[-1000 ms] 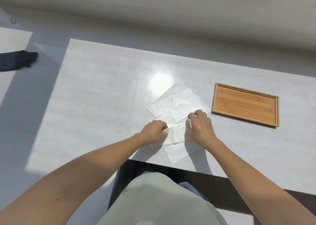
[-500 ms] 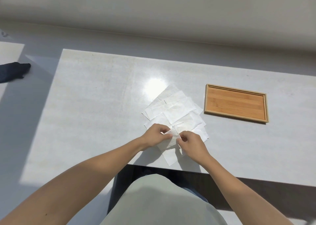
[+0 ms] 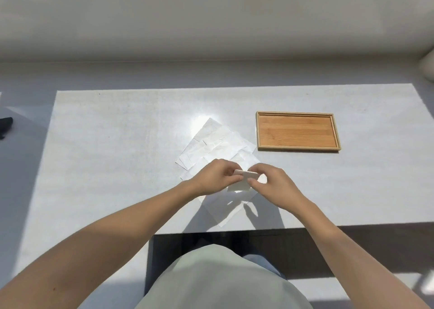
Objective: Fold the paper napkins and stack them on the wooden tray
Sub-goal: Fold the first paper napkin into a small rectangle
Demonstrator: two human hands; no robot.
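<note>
Several white paper napkins [image 3: 212, 145] lie overlapped and flat on the white table [image 3: 112, 144], a little left of the wooden tray [image 3: 297, 130]. The tray holds nothing. My left hand [image 3: 216, 176] and my right hand [image 3: 273, 183] meet just above the near end of the pile. Both pinch one folded napkin [image 3: 242, 183], lifted off the table; its upper folded edge runs between my fingertips. One more flat napkin [image 3: 223, 209] lies beneath my hands near the table's front edge.
The table's front edge [image 3: 328, 225] runs just behind my wrists. A dark cloth object [image 3: 5, 125] lies on the floor at far left. A pale rounded object [image 3: 427, 68] shows at the right edge. A wall runs behind the table.
Both hands came together on one napkin and lifted it off the pile, folded. The camera swung, so the table and tray now sit squarer in view.
</note>
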